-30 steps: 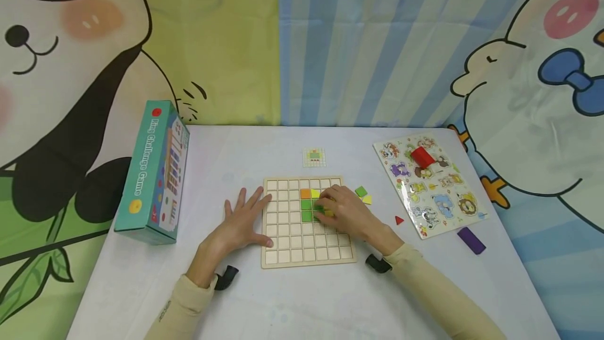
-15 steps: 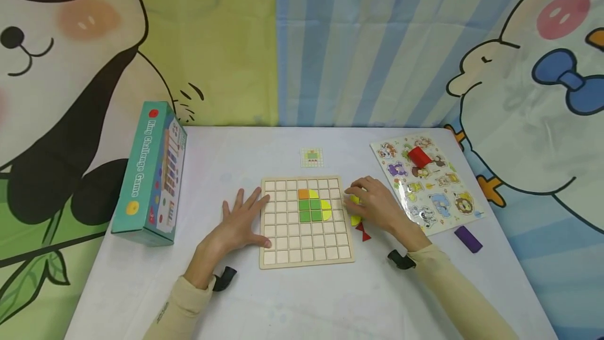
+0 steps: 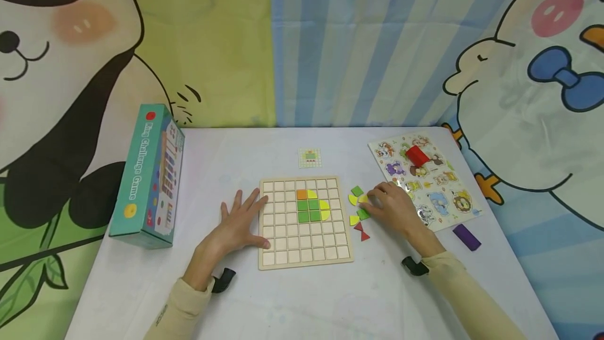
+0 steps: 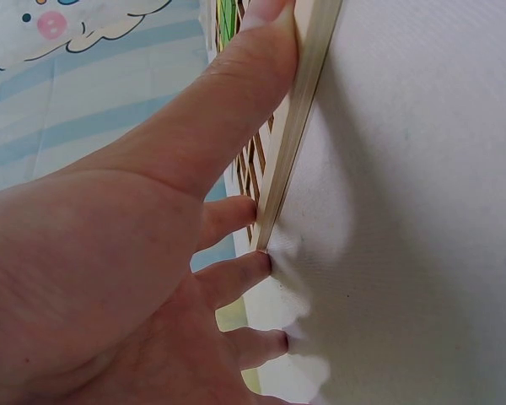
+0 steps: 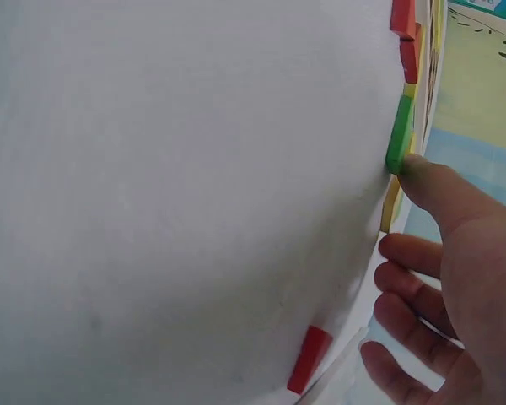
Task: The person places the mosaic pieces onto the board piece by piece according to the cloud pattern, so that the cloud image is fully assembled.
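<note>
My left hand [image 3: 234,224] lies spread at the left edge of a wooden grid board [image 3: 283,243]. Its thumb rests on the rim, and fingertips touch board and cloth in the left wrist view. On the grid sit an orange square tile [image 3: 301,194], several green square tiles [image 3: 303,216] and yellow rounded tiles [image 3: 324,204]. Right of the board, my right hand [image 3: 389,206] reaches over loose tiles, fingers relaxed and apart. Its thumb tip meets a loose green tile [image 5: 399,135] in the right wrist view. A yellow tile [image 5: 390,205] lies between thumb and index finger.
Red triangle tiles [image 3: 362,232] lie beside the board. A small pattern card [image 3: 310,158] lies behind it. An animal picture board [image 3: 396,146] with a red block [image 3: 417,156] is at right, near a purple block [image 3: 467,237]. A green game box [image 3: 141,182] stands left.
My right hand has moved right, off the board to the loose tiles, uncovering the yellow rounded tiles on the grid. My left hand has stayed in place.
</note>
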`<state>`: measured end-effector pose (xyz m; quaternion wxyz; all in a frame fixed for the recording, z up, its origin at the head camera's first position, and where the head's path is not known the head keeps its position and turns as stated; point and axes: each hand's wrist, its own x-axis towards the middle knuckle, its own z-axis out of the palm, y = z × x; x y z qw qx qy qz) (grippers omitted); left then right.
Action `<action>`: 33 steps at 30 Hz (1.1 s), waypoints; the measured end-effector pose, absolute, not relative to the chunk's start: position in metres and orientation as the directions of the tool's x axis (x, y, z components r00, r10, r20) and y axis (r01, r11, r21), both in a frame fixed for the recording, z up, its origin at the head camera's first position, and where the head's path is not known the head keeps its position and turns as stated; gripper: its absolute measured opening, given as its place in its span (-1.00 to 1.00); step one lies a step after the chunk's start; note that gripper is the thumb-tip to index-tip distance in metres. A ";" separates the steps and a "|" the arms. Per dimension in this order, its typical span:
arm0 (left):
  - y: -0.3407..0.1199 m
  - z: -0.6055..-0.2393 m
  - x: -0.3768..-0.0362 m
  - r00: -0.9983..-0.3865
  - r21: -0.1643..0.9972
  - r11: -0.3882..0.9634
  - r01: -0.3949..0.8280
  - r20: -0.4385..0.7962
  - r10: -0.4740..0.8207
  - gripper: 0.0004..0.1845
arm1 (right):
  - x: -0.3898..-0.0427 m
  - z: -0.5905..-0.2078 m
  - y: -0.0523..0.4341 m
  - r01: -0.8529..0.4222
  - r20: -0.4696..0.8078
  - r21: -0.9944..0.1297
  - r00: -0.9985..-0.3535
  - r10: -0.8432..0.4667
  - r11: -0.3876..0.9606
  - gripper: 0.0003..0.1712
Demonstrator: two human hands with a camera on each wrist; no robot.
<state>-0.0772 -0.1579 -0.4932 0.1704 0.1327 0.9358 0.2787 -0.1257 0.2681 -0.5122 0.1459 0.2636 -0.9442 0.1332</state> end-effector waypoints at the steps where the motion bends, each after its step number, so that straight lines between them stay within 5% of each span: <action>1: -0.158 -0.493 -0.077 -0.907 0.567 0.809 0.153 -0.245 0.343 0.29 | -0.126 -0.514 0.268 -0.526 0.344 -0.172 -0.824 -0.449 0.833 -0.56; 23: -0.158 -0.492 -0.077 -0.900 0.577 0.804 0.147 -0.258 0.351 0.29 | -0.126 -0.507 0.263 -0.476 0.257 -0.206 -0.869 -0.423 0.855 -0.65; 33: -0.158 -0.493 -0.078 -0.900 0.574 0.806 0.142 -0.265 0.347 0.29 | -0.128 -0.511 0.269 -0.540 0.281 -0.181 -0.829 -0.483 0.822 -0.69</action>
